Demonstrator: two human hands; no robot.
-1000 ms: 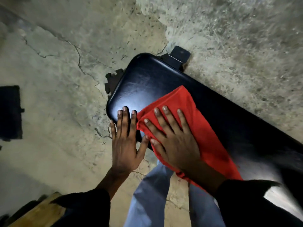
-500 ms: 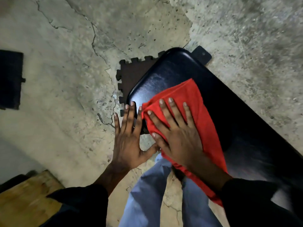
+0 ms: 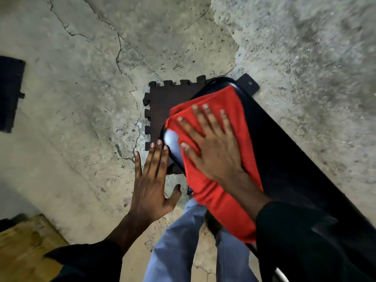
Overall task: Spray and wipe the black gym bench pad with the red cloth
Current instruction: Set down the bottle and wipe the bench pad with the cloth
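On the left, the left hand is open, fingers straight and together, its fingertips at the near-left edge of the black bench pad; whether it presses that edge or only hovers beside it, I cannot tell. Behind it on the concrete floor lies a dark interlocking foam tile, partly under the pad's far end.

The red cloth lies folded on the pad's far-left end, draped down the near edge toward the person's blue trouser legs. It looks soft, light and limp, so it should bunch or slide unless held down flat; a spread palm over its middle seems the best hold. The pad looks smooth, glossy and firm, likely slick where sprayed, and too heavy to shift under a wipe.

The right hand is open, palm down, fingers spread, pressing the cloth onto the surface.

Compared with 0.5 s ago, the cloth and right hand sit farther toward the pad's far end, covering more of its rounded corner, and the left hand has dropped back off the pad top toward its edge. No spray bottle is in view.
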